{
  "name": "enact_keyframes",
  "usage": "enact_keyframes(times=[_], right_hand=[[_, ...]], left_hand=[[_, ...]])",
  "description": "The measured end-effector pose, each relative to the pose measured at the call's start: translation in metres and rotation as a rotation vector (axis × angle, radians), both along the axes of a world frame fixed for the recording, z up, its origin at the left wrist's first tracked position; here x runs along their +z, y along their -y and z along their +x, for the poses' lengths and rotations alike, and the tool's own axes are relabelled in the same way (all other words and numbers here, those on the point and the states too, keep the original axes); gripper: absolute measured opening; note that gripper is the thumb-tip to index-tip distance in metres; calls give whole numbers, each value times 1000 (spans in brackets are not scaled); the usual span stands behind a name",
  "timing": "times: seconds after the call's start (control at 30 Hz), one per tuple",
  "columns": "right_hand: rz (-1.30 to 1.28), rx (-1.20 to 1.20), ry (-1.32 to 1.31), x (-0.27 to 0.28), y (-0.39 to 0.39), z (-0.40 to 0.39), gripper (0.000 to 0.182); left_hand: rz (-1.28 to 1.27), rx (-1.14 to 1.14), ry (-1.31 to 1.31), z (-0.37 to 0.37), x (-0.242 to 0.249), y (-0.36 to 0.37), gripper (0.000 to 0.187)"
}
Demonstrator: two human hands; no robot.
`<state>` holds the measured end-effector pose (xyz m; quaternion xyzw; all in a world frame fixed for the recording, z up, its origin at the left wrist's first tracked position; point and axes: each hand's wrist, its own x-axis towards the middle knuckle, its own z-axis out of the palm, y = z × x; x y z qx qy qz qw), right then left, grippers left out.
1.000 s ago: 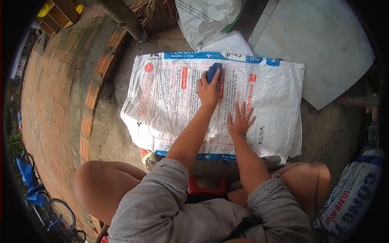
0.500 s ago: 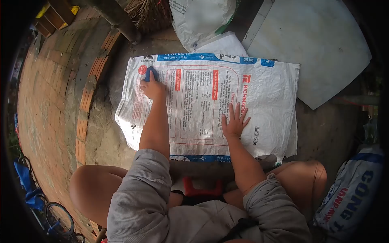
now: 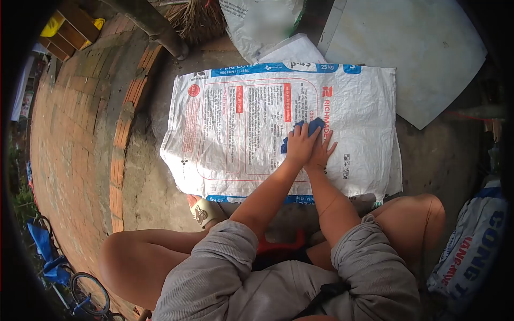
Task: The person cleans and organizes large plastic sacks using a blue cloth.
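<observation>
A white woven feed sack (image 3: 364, 117) with blue bands and red and blue print lies flat on the ground in front of my crossed legs. My left hand (image 3: 301, 147) presses a crumpled blue cloth (image 3: 317, 124) against the sack's printed face, right of its middle. Parts of the cloth stick out around those fingers; the rest is under the palm. Right beside it, partly covered by the left hand, my right hand (image 3: 320, 155) rests on the sack with fingers spread.
Beyond the sack lie a white sheet (image 3: 293, 51), another bag (image 3: 259, 24), a straw broom (image 3: 198, 21) and a large grey panel (image 3: 401, 53). A printed sack (image 3: 471, 246) stands at my right. Brick edging (image 3: 120, 144) runs along the left. A slipper (image 3: 206, 214) shows near my left leg.
My left hand has carried the blue cloth from the sack's upper left across to the right, next to my right hand. My right hand stays on the sack. The view has shifted slightly.
</observation>
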<state>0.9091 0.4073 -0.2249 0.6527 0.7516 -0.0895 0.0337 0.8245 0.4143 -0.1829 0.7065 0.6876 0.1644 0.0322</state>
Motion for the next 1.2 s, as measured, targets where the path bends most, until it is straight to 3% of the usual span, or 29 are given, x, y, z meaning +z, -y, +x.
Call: enact_keyframes(times=[0.03, 0.1, 0.17, 0.3, 0.43, 0.5, 0.6, 0.77, 0.8, 0.87, 0.9, 0.97, 1.03, 1.07, 1.2], right_hand=[[6, -1, 2, 0, 0, 2, 62], [170, 17, -245, 2, 3, 4, 63], [183, 35, -251, 6, 5, 5, 61], [175, 41, -282, -1, 4, 8, 60], [-12, 37, -305, 4, -3, 10, 64], [-72, 32, -311, 10, -5, 14, 66], [-141, 60, -325, 24, -8, 22, 68], [-171, 226, -273, 32, 9, 65, 71], [-140, 234, -238, 28, 13, 74, 72], [-64, 205, -149, -6, 15, 81, 72], [1, 197, -65, -16, 15, 85, 72], [-78, 228, 64, 13, 23, 94, 67], [-3, 164, -227, 9, 27, 101, 65], [-58, 176, -249, 12, 26, 104, 65], [1, 186, -272, 1, 23, 104, 65]], left_hand=[[6, -1, 2, -4, -2, 4, 53], [-17, 97, -10, -40, 1, 17, 52], [-72, 232, -117, -105, 4, 28, 53], [-148, 974, -140, -246, 14, 73, 47], [-57, 1337, 64, -302, 47, 101, 43], [32, 1273, 80, -283, 58, 84, 43], [118, 990, 68, -193, 57, 36, 47], [62, 183, 129, -14, 33, 20, 58], [-78, 81, 106, 12, 42, 30, 57], [2, -67, 20, 38, 9, 54, 54], [8, -78, 24, 39, -1, 67, 54], [-175, 50, -2, 20, -10, 88, 55], [-135, 110, -119, -27, -4, 100, 56], [-90, 203, -176, -56, -5, 104, 58], [-369, 950, -77, -158, 38, 110, 52]])
